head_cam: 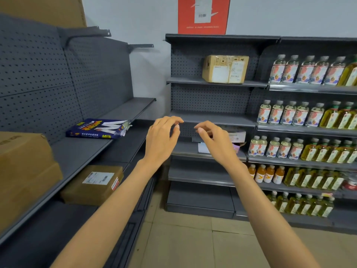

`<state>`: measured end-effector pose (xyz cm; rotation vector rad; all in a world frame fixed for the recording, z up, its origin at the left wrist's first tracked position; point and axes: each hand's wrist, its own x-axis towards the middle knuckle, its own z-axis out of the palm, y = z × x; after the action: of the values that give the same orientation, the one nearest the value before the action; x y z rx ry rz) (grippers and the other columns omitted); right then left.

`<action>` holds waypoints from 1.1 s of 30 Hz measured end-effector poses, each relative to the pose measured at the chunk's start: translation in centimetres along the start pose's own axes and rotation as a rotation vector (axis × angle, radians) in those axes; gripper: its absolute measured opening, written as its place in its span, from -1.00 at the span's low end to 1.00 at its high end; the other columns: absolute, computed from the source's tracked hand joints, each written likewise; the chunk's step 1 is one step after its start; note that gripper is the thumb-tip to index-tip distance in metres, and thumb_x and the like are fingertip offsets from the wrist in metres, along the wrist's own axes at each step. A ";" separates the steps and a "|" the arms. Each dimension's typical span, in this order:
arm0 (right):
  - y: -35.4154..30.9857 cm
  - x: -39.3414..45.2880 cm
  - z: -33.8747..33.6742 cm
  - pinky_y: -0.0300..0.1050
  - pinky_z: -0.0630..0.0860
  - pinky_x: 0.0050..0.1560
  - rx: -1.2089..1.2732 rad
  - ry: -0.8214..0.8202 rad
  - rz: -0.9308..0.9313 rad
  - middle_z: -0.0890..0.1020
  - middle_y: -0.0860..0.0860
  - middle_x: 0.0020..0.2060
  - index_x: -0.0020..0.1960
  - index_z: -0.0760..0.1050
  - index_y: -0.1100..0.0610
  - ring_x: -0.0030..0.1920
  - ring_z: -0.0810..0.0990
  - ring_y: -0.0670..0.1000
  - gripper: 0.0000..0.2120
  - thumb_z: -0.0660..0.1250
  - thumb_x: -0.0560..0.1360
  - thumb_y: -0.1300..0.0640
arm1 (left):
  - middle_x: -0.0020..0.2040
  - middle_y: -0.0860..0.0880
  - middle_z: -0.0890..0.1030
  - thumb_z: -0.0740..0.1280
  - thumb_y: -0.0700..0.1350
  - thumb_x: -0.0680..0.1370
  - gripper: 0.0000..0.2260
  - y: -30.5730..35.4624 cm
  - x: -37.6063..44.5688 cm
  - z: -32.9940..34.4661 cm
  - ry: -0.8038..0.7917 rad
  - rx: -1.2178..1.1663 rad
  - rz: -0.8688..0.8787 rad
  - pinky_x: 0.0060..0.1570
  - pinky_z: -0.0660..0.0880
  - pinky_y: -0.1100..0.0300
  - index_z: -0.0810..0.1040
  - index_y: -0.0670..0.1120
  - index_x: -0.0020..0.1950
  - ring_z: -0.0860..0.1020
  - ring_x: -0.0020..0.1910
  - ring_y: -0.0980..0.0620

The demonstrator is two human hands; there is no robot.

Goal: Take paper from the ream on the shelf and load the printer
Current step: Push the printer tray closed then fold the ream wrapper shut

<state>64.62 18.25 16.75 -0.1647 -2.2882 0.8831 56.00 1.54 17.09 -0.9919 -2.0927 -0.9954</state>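
A dark blue ream of paper (96, 129) with yellow lettering lies flat on the grey shelf (81, 151) at my left, its wrapper torn open at the right end. My left hand (162, 138) and my right hand (214, 140) are raised side by side in mid-air, right of the ream and clear of it. Both hold nothing, with fingers loosely curled and apart. Behind my right hand, on a middle shelf, sits a white and dark object (236, 136), partly hidden; whether it is the printer I cannot tell.
Cardboard boxes sit at left (23, 171), on the lower left shelf (94, 183) and on an upper shelf ahead (225, 69). Rows of drink bottles (301, 113) fill the shelves at right. A red poster (202, 15) hangs on the wall. Tiled floor (183, 238) lies below.
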 end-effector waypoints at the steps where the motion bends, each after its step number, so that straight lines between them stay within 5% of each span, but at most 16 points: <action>1: 0.5 1.0 0.5 0.02 0.60 0.00 0.000 -0.006 0.003 0.65 -0.15 -0.03 0.08 0.54 -0.12 -0.02 0.60 -0.13 -0.82 0.17 0.60 -0.05 | 0.10 0.11 0.62 0.21 -0.12 0.63 -0.79 -0.7 0.7 0.5 -0.003 0.004 -0.001 0.09 0.44 0.14 0.58 0.04 0.18 0.50 0.15 0.10; 14: 5.7 17.9 9.9 0.09 0.59 0.07 -0.010 -0.053 -0.016 0.66 -0.18 -0.02 0.09 0.52 -0.13 0.03 0.62 -0.12 -0.78 0.15 0.58 -0.13 | 0.11 0.12 0.62 0.21 -0.11 0.63 -0.79 -14.0 13.9 8.5 -0.006 0.005 0.003 0.12 0.48 0.03 0.57 0.04 0.19 0.51 0.15 0.07; 19: 6.6 25.9 12.6 0.07 0.59 0.05 -0.025 -0.010 -0.031 0.66 -0.19 -0.03 0.10 0.51 -0.16 0.02 0.61 -0.13 -0.80 0.15 0.59 -0.11 | 0.11 0.12 0.62 0.20 -0.11 0.64 -0.78 -19.4 20.0 10.7 0.027 -0.018 0.000 0.03 0.40 0.19 0.57 0.05 0.20 0.50 0.15 0.09; 33: 9.2 37.6 22.8 0.00 0.58 -0.02 0.001 -0.072 -0.065 0.65 -0.20 -0.02 0.11 0.52 -0.15 0.00 0.59 -0.14 -0.81 0.15 0.60 -0.08 | 0.12 0.11 0.60 0.21 -0.10 0.63 -0.79 -32.7 25.5 14.6 0.008 0.060 -0.073 0.02 0.46 0.11 0.57 0.07 0.20 0.50 0.14 0.07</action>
<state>20.32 25.42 18.99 -0.0587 -2.3457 0.8698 12.60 8.56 16.89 -0.8858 -2.1524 -0.9645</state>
